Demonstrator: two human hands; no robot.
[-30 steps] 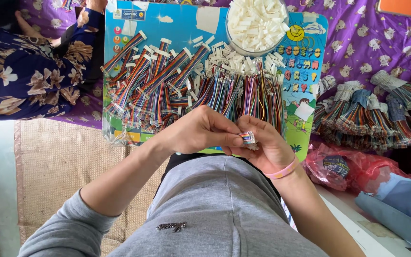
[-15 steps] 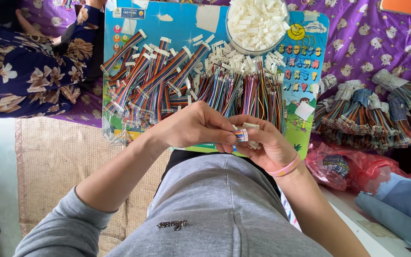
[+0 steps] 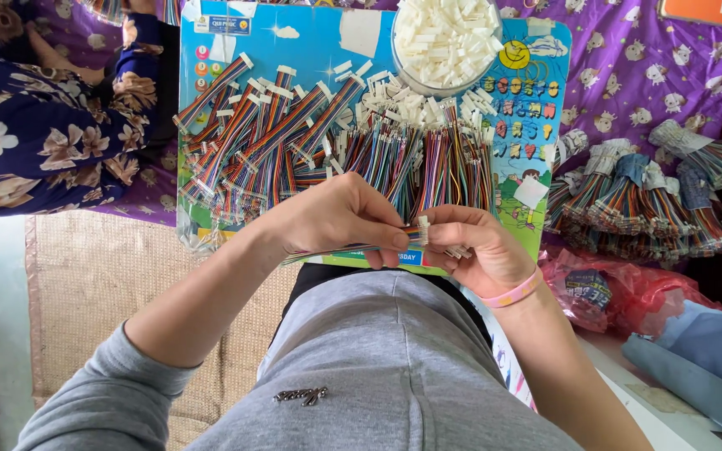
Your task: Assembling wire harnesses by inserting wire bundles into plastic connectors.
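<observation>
My left hand (image 3: 336,219) pinches a flat multicoloured ribbon cable (image 3: 327,250) near its end; the cable trails off to the left under my fingers. My right hand (image 3: 471,247), with a pink wristband, holds a small white plastic connector (image 3: 423,227) against that cable end. Both hands meet just above the near edge of a colourful children's board (image 3: 536,108). Loose ribbon cables (image 3: 311,142) with white connectors are spread across the board. A clear bowl of white connectors (image 3: 449,38) stands at its far edge.
Bundled finished cables (image 3: 653,192) lie on the purple patterned cloth (image 3: 628,75) to the right. A red plastic bag (image 3: 620,288) sits below them. Another person in a dark floral dress (image 3: 35,117) sits at the upper left. A woven mat (image 3: 102,284) covers the floor on the left.
My hands have shifted slightly; the left fingers slid along the cable toward the connector held in the right hand. The camera view has barely moved.
</observation>
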